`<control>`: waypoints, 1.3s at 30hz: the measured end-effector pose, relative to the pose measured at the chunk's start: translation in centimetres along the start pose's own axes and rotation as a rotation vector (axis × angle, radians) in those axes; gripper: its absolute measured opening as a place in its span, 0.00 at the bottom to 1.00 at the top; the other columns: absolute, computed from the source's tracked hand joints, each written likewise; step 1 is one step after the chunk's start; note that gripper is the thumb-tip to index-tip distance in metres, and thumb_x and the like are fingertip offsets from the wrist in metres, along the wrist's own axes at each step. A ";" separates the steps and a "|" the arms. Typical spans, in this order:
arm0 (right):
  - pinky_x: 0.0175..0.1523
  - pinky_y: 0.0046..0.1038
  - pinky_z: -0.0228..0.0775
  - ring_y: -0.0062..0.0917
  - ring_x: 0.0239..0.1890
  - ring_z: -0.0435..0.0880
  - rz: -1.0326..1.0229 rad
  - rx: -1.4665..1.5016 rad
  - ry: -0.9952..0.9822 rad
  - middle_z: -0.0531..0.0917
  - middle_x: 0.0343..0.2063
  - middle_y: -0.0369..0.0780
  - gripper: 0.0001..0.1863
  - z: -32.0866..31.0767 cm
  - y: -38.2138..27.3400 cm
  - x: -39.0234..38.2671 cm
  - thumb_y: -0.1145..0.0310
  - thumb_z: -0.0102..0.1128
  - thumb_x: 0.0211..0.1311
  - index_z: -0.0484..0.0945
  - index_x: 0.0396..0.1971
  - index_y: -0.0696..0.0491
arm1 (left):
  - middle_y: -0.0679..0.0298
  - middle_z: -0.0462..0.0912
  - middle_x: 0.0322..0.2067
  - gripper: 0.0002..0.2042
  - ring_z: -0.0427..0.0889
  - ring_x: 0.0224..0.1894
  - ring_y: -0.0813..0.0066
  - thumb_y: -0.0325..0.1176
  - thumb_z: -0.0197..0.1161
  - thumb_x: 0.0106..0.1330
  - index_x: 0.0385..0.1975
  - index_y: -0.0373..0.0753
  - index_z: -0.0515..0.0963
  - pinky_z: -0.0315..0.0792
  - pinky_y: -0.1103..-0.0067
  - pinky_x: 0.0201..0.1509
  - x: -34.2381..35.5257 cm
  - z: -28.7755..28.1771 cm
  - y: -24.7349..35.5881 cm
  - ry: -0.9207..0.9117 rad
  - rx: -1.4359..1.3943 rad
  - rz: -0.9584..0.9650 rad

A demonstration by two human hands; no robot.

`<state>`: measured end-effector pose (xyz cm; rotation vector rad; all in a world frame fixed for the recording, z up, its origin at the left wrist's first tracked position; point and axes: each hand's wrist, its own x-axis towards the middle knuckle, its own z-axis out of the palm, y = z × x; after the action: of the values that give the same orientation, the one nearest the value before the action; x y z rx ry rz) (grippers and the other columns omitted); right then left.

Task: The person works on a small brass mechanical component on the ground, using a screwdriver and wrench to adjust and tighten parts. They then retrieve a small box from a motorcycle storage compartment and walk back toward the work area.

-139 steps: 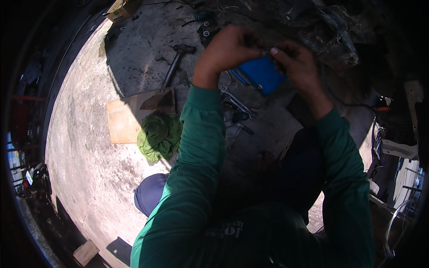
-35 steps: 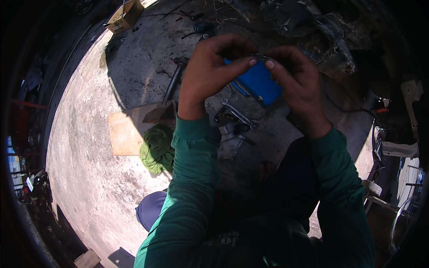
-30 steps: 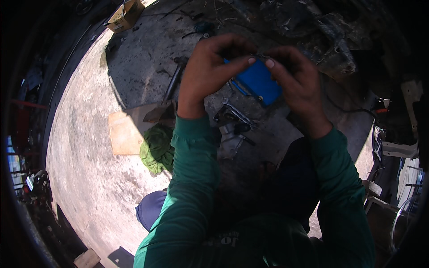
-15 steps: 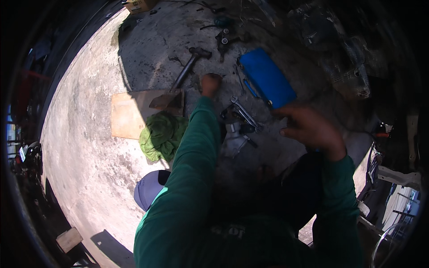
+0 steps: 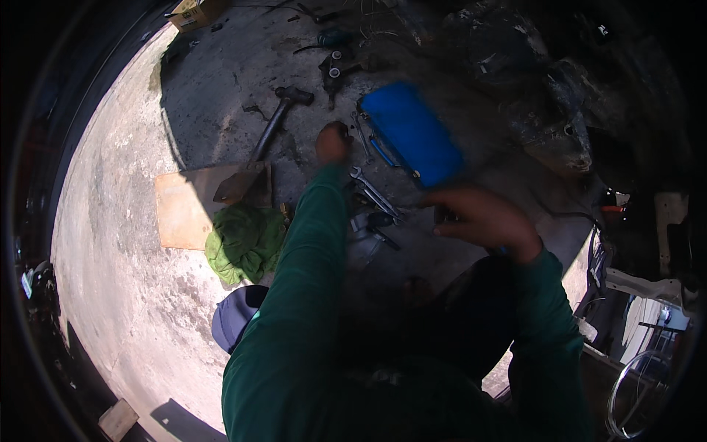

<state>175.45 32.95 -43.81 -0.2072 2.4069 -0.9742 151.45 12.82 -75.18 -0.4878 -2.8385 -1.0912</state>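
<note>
My left hand (image 5: pixel 333 144) reaches forward over the floor with its fingers curled closed; anything inside them is hidden. It is left of a blue metal case (image 5: pixel 414 134) and the thin tool (image 5: pixel 362 135) lying along that case. My right hand (image 5: pixel 490 223), a little blurred, hovers at the case's near end with thumb and fingers apart and nothing visible between them. Left of its fingertips lie combination wrenches (image 5: pixel 377 195) and a grey metal part (image 5: pixel 366 223). A hammer (image 5: pixel 274 121) rests farther left, its handle end by a flat board (image 5: pixel 180 210).
A crumpled green cloth (image 5: pixel 244 241) covers the board's near edge. Dark metal parts (image 5: pixel 333 72) and a cardboard box (image 5: pixel 195 13) lie at the far side. Dim machinery (image 5: pixel 567 132) stands on the right. A wood block (image 5: pixel 118 420) is at lower left.
The view has shifted, so the floor things appear farther left. My left hand has moved right relative to the hammer, closer to the blue case. My right hand keeps nearly the same place beside the case.
</note>
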 end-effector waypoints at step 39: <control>0.61 0.48 0.70 0.47 0.61 0.76 0.919 0.361 0.622 0.77 0.57 0.53 0.37 6.9 -11.0 -26.6 0.39 0.55 0.64 0.73 0.60 0.55 | 0.53 0.83 0.25 0.22 0.83 0.28 0.54 0.27 0.68 0.48 0.47 0.33 0.79 0.76 0.64 0.38 -10.0 -34.4 27.7 -0.905 0.094 0.365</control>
<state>201.05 29.51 -29.40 1.3772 2.3056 -1.0474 167.67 6.71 -33.30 -1.7893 -3.2136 -0.7768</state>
